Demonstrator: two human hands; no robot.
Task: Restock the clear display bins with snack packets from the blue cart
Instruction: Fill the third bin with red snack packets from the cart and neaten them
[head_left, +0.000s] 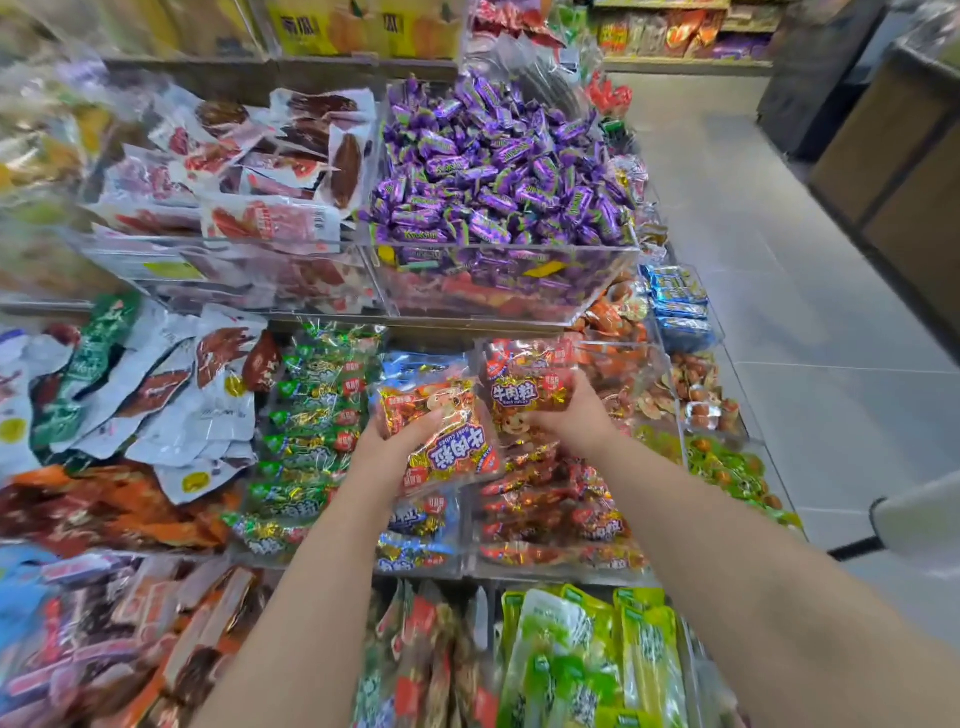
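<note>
My left hand (395, 441) grips a red and gold snack packet (447, 441) printed with beef-cube lettering, held upside down above the middle row of bins. My right hand (571, 415) grips a second red packet (524, 395) of the same kind, upright, just over the clear bin (561, 569) filled with matching red packets. The two packets nearly touch. The blue cart is out of view.
Left of the red bin sit a bin of blue packets (415, 535) and one of green packets (306, 431). Purple candies (498, 166) fill the bin above. Green pouches (587, 654) lie below. A tiled aisle (779, 291) runs along the right.
</note>
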